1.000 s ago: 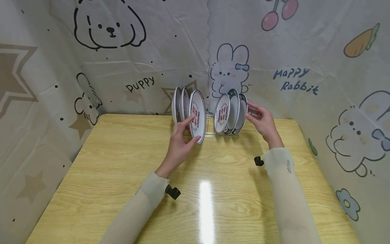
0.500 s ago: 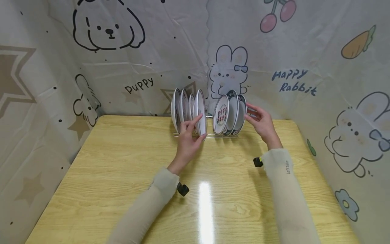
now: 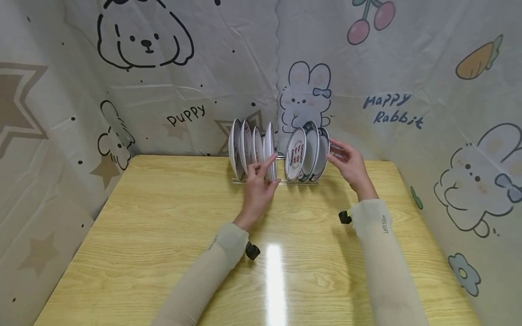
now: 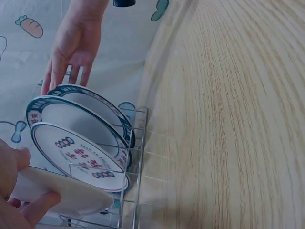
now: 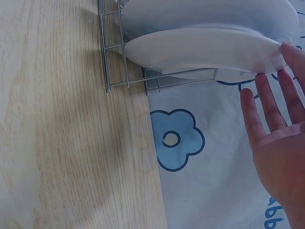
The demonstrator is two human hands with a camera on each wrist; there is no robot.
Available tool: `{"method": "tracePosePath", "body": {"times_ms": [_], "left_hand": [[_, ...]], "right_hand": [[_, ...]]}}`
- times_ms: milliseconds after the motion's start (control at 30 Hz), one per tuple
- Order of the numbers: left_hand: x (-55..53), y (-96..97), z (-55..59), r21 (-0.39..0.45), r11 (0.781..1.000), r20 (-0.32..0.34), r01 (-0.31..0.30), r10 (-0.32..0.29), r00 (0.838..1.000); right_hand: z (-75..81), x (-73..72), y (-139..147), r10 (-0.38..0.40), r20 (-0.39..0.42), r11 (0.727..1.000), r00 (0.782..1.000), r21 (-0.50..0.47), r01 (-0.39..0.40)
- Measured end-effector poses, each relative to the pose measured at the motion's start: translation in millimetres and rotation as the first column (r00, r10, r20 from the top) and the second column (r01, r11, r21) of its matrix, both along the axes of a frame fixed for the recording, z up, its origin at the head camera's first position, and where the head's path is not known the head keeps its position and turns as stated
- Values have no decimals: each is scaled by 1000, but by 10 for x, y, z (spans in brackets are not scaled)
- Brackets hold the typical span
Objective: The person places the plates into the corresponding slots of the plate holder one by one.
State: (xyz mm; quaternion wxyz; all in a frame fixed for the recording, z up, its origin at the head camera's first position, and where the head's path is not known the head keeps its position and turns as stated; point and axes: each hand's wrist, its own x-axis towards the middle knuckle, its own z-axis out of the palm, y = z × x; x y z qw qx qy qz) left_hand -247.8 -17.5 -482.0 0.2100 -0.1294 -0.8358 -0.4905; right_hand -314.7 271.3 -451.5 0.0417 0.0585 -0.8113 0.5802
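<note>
A wire dish rack [image 4: 138, 164] holds plates on edge in two groups. With thumb and fingers my left hand [image 3: 257, 192] pinches a white plate [image 3: 268, 147], seen nearly edge-on at the right end of the left group. My right hand [image 3: 351, 166] touches the rim of the outermost right plate [image 5: 205, 50], its fingers mostly extended. Inward from that one stand a dark-rimmed plate [image 3: 311, 147] and a plate with red lettering [image 4: 81, 155]. Part of the rack is hidden behind the left hand.
Left of the held plate, more plates [image 3: 245, 147] lean upright in the rack. The rack stands at the back of a wooden table [image 3: 163, 217], close to a printed cloth backdrop [image 3: 228, 77].
My left hand has moved right and away from me with the plate, turning it from face-visible to nearly edge-on and bringing it into the rack. The right hand stays at the outer plate.
</note>
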Motion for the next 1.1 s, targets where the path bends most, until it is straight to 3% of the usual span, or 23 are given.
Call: {"method": "tracePosePath", "body": {"times_ms": [200,700,933,1100], "left_hand": [[-58,23,-49,-45,998,7,-40,40,999],[-125,83,-6,-161,982,24,-93,99,995],[-186,127,18,-175,982,48,-70,79,996],[-249,176,18,-187,979,23,-79,85,996]], "right_hand": [[3,0,-8,-3,-2,1000,1000,4,3],[-33,-15,-21,12,-10,1000,1000,-8,-12],[-33,3,-27,16,-21,1000,1000,-2,-16],[-6,3,-13,12,-29,1000,1000,4,-12]]}}
